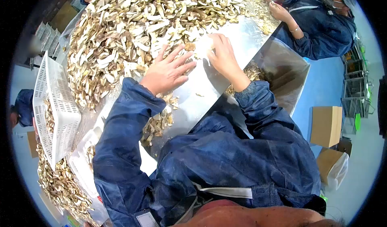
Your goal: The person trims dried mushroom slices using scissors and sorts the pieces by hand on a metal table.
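Heap of thin, curled, brown-and-cream mushroom slices (133,33) on smooth, shiny grey metal table (201,96); lies approx. 11–12 o'clock of fingers, near. L hand (167,70) palm-down, fingers splayed wide at heap edge. R hand (224,57) fingers bent, narrow; glare, can't tell if gripping.

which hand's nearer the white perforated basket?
Left. The left hand is spread at the edge of the slice pile, on the side nearer the basket; the right hand is farther off, beyond it, over the metal tabletop.
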The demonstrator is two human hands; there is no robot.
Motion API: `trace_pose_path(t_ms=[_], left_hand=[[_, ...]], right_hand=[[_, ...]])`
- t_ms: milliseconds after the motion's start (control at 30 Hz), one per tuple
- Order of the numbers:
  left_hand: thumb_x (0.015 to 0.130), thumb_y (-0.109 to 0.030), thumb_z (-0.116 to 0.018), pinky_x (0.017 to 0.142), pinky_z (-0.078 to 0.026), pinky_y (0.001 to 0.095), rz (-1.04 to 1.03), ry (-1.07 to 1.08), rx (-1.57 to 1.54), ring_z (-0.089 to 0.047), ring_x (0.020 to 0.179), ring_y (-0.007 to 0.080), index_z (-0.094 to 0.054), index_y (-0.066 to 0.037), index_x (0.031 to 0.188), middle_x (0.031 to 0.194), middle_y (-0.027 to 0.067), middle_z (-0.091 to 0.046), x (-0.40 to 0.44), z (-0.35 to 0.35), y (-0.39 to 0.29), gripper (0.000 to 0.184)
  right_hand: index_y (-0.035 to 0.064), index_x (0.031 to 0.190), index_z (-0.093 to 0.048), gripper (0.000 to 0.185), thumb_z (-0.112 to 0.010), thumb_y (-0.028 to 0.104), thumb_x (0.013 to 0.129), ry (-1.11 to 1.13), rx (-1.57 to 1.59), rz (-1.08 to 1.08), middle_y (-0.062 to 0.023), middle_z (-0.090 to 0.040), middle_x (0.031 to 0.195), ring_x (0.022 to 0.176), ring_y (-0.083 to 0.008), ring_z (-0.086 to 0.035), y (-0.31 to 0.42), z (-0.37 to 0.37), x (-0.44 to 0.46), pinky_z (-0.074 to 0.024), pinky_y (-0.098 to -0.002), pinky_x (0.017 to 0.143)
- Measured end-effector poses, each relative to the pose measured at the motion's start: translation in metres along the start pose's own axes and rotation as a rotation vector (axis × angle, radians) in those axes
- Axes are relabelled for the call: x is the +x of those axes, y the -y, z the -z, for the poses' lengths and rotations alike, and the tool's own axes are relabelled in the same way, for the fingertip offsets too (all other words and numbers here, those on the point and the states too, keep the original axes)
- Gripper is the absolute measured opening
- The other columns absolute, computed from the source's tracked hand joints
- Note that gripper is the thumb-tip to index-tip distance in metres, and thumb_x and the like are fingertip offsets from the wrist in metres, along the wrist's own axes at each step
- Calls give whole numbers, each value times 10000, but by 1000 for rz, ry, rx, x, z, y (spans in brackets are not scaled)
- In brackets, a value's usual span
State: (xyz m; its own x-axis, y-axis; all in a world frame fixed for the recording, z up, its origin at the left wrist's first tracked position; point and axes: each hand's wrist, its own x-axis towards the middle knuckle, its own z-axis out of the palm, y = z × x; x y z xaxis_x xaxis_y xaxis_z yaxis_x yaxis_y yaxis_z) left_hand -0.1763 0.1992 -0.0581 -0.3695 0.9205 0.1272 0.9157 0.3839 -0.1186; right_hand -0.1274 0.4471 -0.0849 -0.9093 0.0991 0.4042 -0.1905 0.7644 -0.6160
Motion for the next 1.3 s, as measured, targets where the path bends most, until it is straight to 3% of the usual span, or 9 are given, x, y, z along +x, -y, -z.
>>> trace_pose_path(t_ms=[100,200,300,467,600,767,1033,1100,1300], left_hand=[[993,-477,-520,1250,-99,541,-3,19,44,-262,1525,218,-498,-308,1485,1598,-30,-394,7,-4,15,520],[996,-443,-523,1252,-97,533,8,-13,83,-281,1517,202,-507,-279,1476,1568,-17,-435,8,-15,32,508],[996,-439,-521,1253,-91,533,8,48,102,-291,1513,201,-519,-265,1463,1563,-15,-440,2,-6,38,499],[979,-360,-544,1253,-132,526,-24,-47,104,-354,1475,179,-635,-168,1251,1385,24,-576,-18,-8,48,345],[965,-342,-575,1252,-157,499,16,-28,172,-359,1475,188,-656,-176,1201,1382,28,-578,-40,2,60,299],[944,-360,-610,1247,-172,491,43,-18,286,-350,1480,191,-650,-223,1243,1471,-22,-520,-74,-1,79,331],[922,-341,-674,1252,-169,501,118,13,293,-315,1498,208,-525,-354,1446,1557,-53,-433,-111,3,93,544],[924,-338,-672,1253,-169,501,138,10,311,-321,1494,198,-497,-378,1464,1562,-70,-426,-116,5,93,570],[906,-363,-692,1244,-178,521,153,-7,270,-301,1506,223,-503,-384,1457,1564,-52,-421,-112,7,92,583]], right_hand=[[2,1390,-498,551,-647,289,945,-128,-25,48,-298,-482,1374,1274,-448,-480,-22,-19,5,-389,-496,1098],[-43,1466,-400,697,-603,409,976,-32,78,-61,-366,-362,1478,1389,-515,-354,1,-40,14,-334,-524,1150],[-17,1481,-397,696,-610,407,971,-57,229,5,-348,-305,1521,1413,-510,-311,14,-65,28,-294,-532,1174],[38,1494,-397,676,-613,404,969,-63,239,170,-308,-303,1521,1391,-514,-301,37,-100,39,-264,-576,1175],[69,1489,-401,659,-640,355,946,-59,248,236,-281,-260,1546,1386,-529,-273,54,-115,45,-276,-579,1165],[144,1489,-419,643,-666,308,919,-90,185,411,-232,-276,1553,1379,-525,-284,71,-121,55,-310,-592,1154],[262,1454,-480,626,-725,322,882,-131,-65,741,-82,-344,1531,1418,-380,-301,64,-124,98,-359,-544,1165],[320,1477,-455,624,-685,397,903,-79,-166,698,-60,-307,1590,1442,-351,-286,60,-129,109,-248,-573,1195],[313,1442,-505,566,-672,402,908,-122,-135,683,-32,-374,1565,1441,-330,-319,67,-122,116,-269,-604,1156]])
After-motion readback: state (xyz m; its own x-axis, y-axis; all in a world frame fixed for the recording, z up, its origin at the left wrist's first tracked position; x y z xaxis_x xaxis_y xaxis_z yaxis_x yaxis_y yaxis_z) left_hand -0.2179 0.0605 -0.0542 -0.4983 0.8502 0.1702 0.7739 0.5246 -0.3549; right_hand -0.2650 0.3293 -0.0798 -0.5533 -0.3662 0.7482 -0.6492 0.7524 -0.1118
